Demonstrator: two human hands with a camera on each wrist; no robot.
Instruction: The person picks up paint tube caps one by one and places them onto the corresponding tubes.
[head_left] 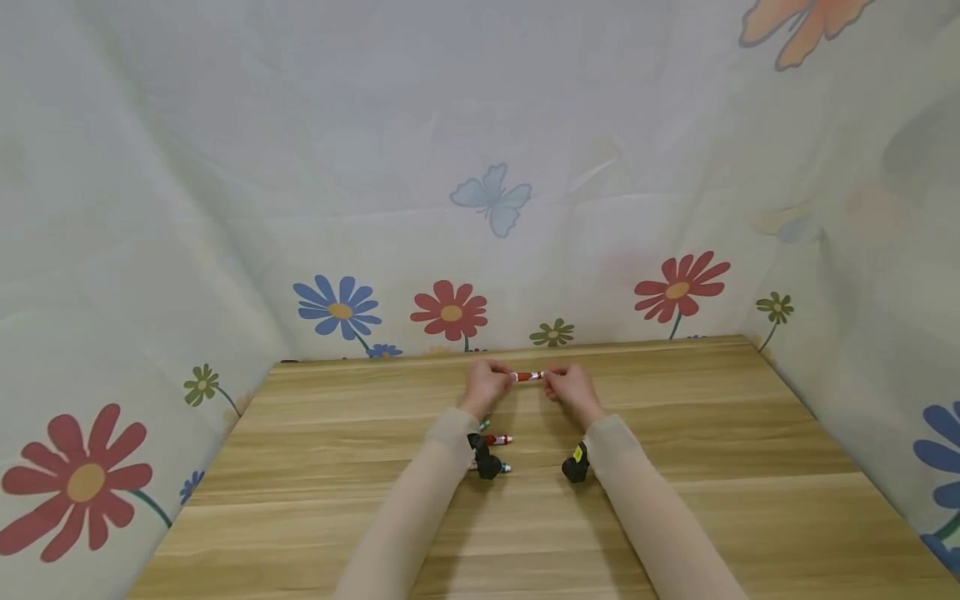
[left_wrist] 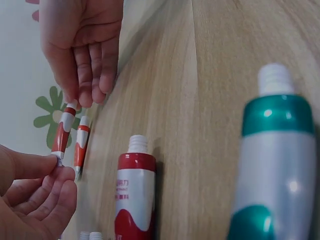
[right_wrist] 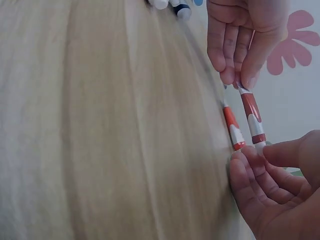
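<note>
A brownish-red and silver paint tube [left_wrist: 63,131] is stretched between both hands. My left hand [head_left: 487,387] pinches its flat tail end between thumb and fingers. At the other end, the white cap is pinched by my right hand [head_left: 573,390]. Just behind the held tube, an orange-red paint tube [left_wrist: 81,147] lies on the table. Nearer me, under the left forearm, are a dark red tube [left_wrist: 136,190] and a green tube [left_wrist: 275,165], both with white ribbed caps. The left sleeve and wrist camera partly hide that group in the head view.
The wood-grain table [head_left: 712,500] ends at a flower-printed cloth backdrop [head_left: 360,208] along its back and sides. More white-capped tubes, one with a dark blue band [right_wrist: 183,11], show at the top of the right wrist view. Black cameras [head_left: 576,465] hang under the wrists.
</note>
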